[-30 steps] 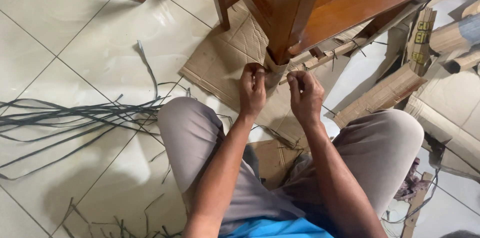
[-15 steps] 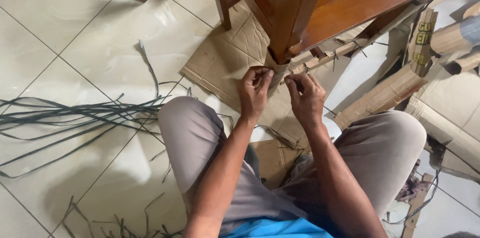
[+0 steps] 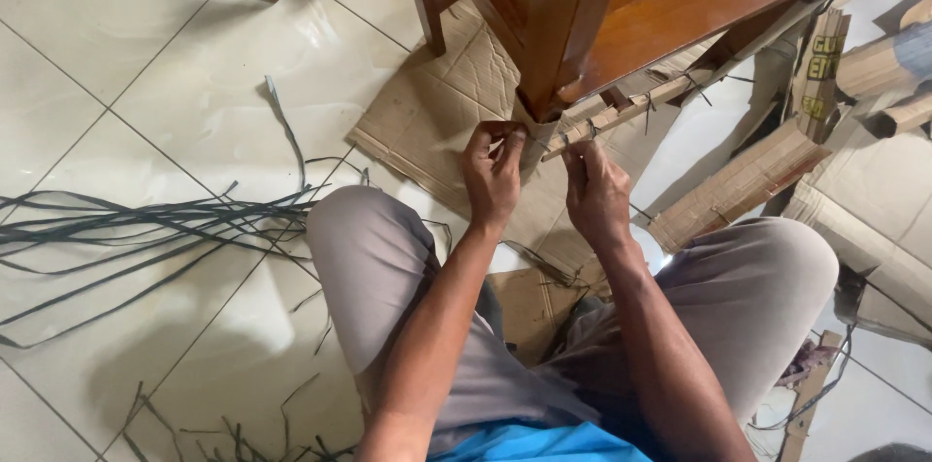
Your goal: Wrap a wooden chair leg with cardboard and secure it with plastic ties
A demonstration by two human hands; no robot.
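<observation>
1. We see the left hand (image 3: pixel 493 174) with fingers curled, pinching the cardboard wrap (image 3: pixel 532 137) at the foot of the wooden chair leg (image 3: pixel 550 30).
2. The right hand (image 3: pixel 596 192) is closed on a thin dark strap (image 3: pixel 581 130) just right of that wrap.
3. The wrapped leg stands on a flat cardboard sheet (image 3: pixel 427 117), far of our 2 knees.
4. Loose dark strips (image 3: pixel 146 224) lie on the tiled floor (image 3: pixel 116 54) to the left; rolled cardboard pieces (image 3: pixel 748 181) sit to the right.
</observation>
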